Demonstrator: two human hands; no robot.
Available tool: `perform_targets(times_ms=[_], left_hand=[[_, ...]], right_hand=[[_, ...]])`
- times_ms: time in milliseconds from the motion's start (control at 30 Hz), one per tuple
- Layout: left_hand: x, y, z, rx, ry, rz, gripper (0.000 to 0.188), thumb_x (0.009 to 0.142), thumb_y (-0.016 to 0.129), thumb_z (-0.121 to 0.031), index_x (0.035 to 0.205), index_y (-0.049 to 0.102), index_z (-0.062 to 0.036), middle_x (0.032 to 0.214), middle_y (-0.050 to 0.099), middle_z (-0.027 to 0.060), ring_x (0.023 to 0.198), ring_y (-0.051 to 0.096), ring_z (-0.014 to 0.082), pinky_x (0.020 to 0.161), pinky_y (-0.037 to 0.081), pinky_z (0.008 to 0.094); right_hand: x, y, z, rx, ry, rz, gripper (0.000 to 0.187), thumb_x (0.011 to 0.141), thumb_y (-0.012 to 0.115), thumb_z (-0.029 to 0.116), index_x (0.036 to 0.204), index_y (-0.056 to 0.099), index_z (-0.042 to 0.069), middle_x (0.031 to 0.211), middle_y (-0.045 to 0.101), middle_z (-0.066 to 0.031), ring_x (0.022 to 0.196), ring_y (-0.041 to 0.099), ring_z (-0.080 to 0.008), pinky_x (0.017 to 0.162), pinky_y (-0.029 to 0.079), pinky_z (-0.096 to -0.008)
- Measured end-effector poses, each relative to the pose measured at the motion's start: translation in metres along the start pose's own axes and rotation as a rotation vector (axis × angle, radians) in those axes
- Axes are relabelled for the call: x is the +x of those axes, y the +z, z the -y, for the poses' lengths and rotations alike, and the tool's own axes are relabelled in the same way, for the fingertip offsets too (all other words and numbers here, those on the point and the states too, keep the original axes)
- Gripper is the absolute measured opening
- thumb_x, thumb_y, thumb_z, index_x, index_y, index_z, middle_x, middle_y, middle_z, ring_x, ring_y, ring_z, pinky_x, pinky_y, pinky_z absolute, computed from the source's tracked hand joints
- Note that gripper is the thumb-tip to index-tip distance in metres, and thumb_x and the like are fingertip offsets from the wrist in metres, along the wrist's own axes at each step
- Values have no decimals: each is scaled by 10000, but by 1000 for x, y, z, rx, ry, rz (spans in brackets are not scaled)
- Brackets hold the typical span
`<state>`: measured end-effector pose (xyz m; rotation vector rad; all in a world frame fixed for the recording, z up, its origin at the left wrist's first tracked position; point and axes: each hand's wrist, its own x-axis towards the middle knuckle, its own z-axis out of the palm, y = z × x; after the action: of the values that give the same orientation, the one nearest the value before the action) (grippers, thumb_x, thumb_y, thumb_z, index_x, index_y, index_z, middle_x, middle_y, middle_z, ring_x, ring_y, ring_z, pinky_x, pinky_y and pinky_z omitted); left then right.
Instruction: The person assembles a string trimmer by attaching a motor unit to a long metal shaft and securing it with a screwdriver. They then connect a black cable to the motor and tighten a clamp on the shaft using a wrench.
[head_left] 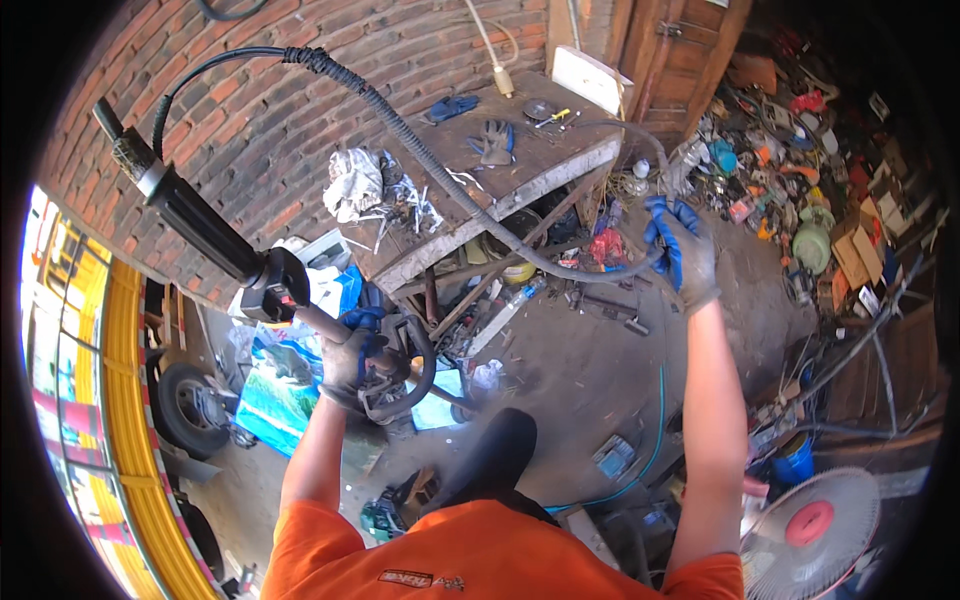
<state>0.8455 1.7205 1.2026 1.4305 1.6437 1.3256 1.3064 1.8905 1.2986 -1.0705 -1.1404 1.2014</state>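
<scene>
My left hand (352, 358), in a grey work glove with blue fingers, is closed around the metal tube of what looks like a brush cutter shaft (322, 324). A long black grip (205, 222) and a black switch housing (276, 287) sit on its upper part, which tilts up to the left. Beside that hand is a black loop handle (428, 370). A dark, ribbed cable (420, 155) arcs from the grip's upper end across to my right hand (682, 255). That hand, gloved alike, has its fingers curled on the cable; the palm side is partly hidden.
A wooden workbench (560, 165) against a brick wall carries gloves (494, 143), a yellow screwdriver (552, 118) and rags (355, 183). Piled clutter (800, 180) lies at right, a fan (812, 525) near right. A tyre (188, 408) stands left; a teal hose (660, 420) crosses the floor.
</scene>
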Motion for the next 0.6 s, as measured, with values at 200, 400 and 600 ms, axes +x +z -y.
perform_targets(times_ms=[200, 400, 600], left_hand=[[15, 44, -12, -231, -364, -300, 232, 925, 576, -106, 1092, 684, 14, 803, 648, 34, 655, 606, 101, 592, 464, 245], [51, 87, -27, -244, -510, -542, 228, 903, 580, -75, 1073, 693, 26, 737, 610, 11, 603, 566, 89, 565, 460, 238], [50, 146, 6, -132, -777, -639, 302, 891, 651, -240, 1131, 688, -61, 761, 663, 60, 668, 659, 159, 651, 537, 328]], right_hand=[[141, 44, -40, -3, 11, 261, 207, 977, 598, 175, 1115, 667, 37, 716, 648, -20, 478, 517, -58, 401, 369, -204], [284, 97, -101, 20, 195, 528, 235, 983, 578, 206, 1148, 656, 58, 704, 627, -27, 464, 516, -85, 406, 363, -225], [420, 174, -203, -124, 312, 749, 288, 919, 681, 290, 1139, 692, 105, 711, 580, 52, 553, 492, -53, 471, 377, -221]])
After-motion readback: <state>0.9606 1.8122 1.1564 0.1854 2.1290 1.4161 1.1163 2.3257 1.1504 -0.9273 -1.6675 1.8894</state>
